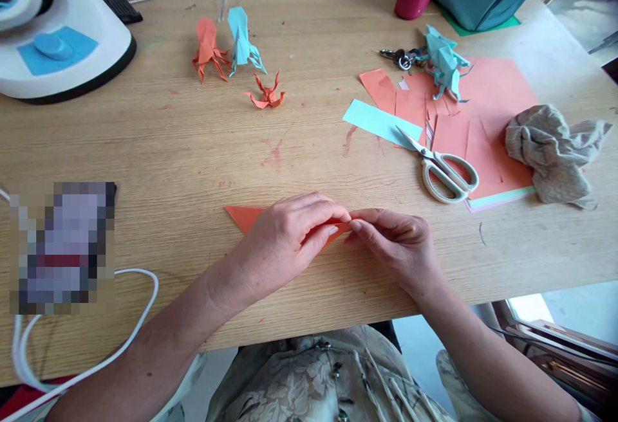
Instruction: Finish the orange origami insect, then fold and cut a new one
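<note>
A folded orange paper lies on the wooden table near its front edge, one pointed corner sticking out to the left. My left hand rests over it with fingers curled, pinching the paper's upper edge. My right hand meets it from the right and pinches the same fold between thumb and fingers. Most of the paper is hidden under both hands.
Scissors lie on orange sheets and a light blue strip at right, beside a crumpled cloth. Origami figures stand farther back: orange, blue, small orange, teal. A white appliance and cable sit left.
</note>
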`<move>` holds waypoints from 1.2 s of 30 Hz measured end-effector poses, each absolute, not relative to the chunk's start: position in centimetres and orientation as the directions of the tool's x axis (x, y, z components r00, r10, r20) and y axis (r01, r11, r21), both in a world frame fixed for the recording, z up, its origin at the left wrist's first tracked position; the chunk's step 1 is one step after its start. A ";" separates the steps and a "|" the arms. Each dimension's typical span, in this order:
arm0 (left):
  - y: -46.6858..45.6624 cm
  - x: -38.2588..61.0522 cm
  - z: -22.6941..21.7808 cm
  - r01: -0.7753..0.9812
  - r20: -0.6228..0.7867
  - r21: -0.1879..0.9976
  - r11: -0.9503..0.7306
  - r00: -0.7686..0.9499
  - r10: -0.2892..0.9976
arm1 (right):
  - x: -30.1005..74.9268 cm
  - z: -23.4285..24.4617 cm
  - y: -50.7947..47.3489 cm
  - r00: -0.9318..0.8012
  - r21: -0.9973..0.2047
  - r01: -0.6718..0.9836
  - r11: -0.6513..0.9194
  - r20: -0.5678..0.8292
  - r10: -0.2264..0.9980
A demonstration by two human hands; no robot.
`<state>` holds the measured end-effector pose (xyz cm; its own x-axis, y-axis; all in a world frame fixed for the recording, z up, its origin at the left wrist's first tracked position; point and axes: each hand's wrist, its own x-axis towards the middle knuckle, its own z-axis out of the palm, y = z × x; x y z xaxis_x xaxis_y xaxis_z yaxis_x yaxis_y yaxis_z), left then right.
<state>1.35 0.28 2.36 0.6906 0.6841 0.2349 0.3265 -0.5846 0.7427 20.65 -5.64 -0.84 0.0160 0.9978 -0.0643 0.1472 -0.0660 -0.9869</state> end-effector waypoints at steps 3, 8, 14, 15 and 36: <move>0.3 1.3 2.4 0.330 0.240 0.736 -0.591 0.689 0.684 | 20.7 -0.9 -5.6 0.017 -0.989 0.135 -0.062 -0.060 0.998; 0.5 0.8 3.2 0.396 0.167 0.722 -0.567 0.696 0.698 | 20.8 -0.5 -5.5 0.043 -0.989 0.131 -0.068 -0.063 0.997; 1.1 -0.8 3.8 0.493 0.105 0.683 -0.539 0.664 0.741 | 20.9 -0.2 -5.4 0.079 -0.993 0.102 -0.052 -0.044 0.996; 1.2 -1.1 3.9 0.506 0.093 0.678 -0.533 0.660 0.746 | 20.9 -0.2 -5.4 0.082 -0.994 0.103 -0.047 -0.039 0.996; 1.8 -2.6 4.0 0.528 0.178 0.707 -0.470 0.511 0.841 | 21.9 -1.8 -5.8 0.220 -0.999 0.030 -0.032 -0.024 0.975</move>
<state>-2.64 1.76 3.97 0.5109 0.8410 0.1779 0.5282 -0.4704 0.7069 21.87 -5.79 -1.80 0.2197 0.9753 -0.0243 0.0304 -0.0317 -0.9990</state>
